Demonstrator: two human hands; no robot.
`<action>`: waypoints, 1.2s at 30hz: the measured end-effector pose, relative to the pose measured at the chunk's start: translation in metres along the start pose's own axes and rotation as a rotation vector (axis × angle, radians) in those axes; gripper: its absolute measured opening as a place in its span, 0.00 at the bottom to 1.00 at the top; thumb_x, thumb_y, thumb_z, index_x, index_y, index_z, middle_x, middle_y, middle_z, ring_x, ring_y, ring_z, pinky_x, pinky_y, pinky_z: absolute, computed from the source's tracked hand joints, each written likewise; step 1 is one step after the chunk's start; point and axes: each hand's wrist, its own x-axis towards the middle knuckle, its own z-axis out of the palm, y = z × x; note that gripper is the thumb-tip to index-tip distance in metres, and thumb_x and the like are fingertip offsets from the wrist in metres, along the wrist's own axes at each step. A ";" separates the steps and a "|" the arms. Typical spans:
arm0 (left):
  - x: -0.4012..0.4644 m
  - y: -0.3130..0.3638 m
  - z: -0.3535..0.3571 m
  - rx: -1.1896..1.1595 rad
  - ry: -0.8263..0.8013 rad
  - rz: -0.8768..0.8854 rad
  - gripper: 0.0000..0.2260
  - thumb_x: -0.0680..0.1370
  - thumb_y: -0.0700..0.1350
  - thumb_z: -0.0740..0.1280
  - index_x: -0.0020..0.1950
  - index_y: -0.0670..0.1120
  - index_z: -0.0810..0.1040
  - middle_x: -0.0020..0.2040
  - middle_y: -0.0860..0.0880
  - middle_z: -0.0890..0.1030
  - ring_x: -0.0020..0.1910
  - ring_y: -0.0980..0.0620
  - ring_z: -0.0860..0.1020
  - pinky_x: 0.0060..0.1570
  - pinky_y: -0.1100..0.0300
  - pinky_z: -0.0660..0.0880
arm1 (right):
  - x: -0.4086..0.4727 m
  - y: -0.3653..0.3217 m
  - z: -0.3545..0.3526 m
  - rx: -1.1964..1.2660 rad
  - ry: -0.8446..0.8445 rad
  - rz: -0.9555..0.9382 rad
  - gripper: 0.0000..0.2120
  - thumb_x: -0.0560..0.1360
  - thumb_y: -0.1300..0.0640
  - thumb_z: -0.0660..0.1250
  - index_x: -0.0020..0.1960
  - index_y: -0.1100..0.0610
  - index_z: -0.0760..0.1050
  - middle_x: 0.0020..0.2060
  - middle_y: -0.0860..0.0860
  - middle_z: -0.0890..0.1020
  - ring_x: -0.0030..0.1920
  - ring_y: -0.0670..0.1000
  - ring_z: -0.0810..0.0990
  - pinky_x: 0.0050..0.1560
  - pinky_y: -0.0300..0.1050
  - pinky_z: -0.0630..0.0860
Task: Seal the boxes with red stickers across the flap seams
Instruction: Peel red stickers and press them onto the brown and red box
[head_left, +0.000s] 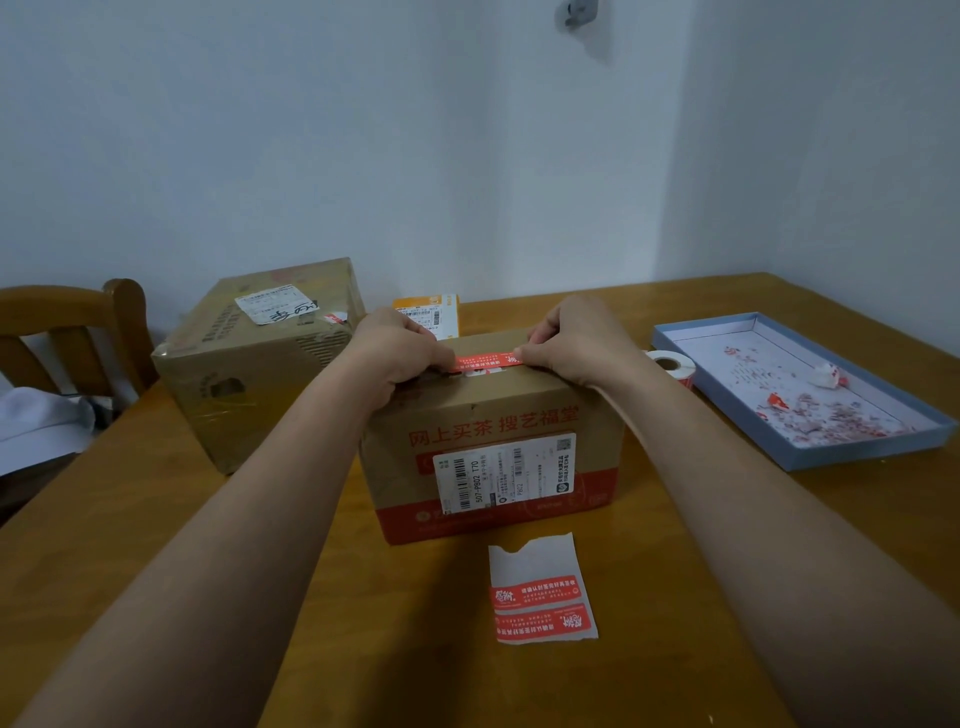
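A brown cardboard box (498, 415) with red print and a white shipping label stands in the middle of the wooden table. A long red sticker (485, 359) stretches across its top. My left hand (397, 345) pinches the sticker's left end and my right hand (569, 338) pinches its right end, both just above the box top. In front of the box lies a strip of white backing paper (540, 590) carrying two more red stickers. A sticker roll (672, 365) sits to the right of the box.
A bigger taped cardboard box (260, 358) stands at the back left, a small orange box (428, 312) behind the middle one. A shallow blue tray (800, 387) with torn red scraps lies at the right. A wooden chair (67, 332) stands at the left.
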 end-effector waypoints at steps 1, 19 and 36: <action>0.000 0.000 0.000 0.001 0.003 0.001 0.11 0.70 0.39 0.77 0.43 0.45 0.75 0.42 0.46 0.78 0.39 0.52 0.74 0.35 0.58 0.71 | 0.000 0.000 0.000 -0.006 0.004 -0.001 0.06 0.71 0.55 0.74 0.40 0.58 0.82 0.47 0.50 0.83 0.49 0.48 0.79 0.42 0.41 0.72; 0.005 -0.001 -0.001 0.005 -0.004 -0.014 0.12 0.69 0.40 0.77 0.47 0.45 0.76 0.45 0.46 0.79 0.42 0.51 0.75 0.36 0.58 0.72 | 0.008 -0.005 0.000 0.076 0.037 0.106 0.10 0.71 0.60 0.75 0.38 0.51 0.75 0.48 0.50 0.79 0.49 0.48 0.76 0.47 0.40 0.70; 0.010 -0.004 -0.005 0.015 -0.018 -0.032 0.13 0.68 0.41 0.78 0.48 0.44 0.78 0.48 0.44 0.81 0.45 0.49 0.77 0.45 0.55 0.77 | 0.005 0.006 0.013 0.094 0.124 -0.043 0.09 0.69 0.47 0.76 0.42 0.52 0.80 0.39 0.43 0.79 0.41 0.41 0.76 0.37 0.37 0.69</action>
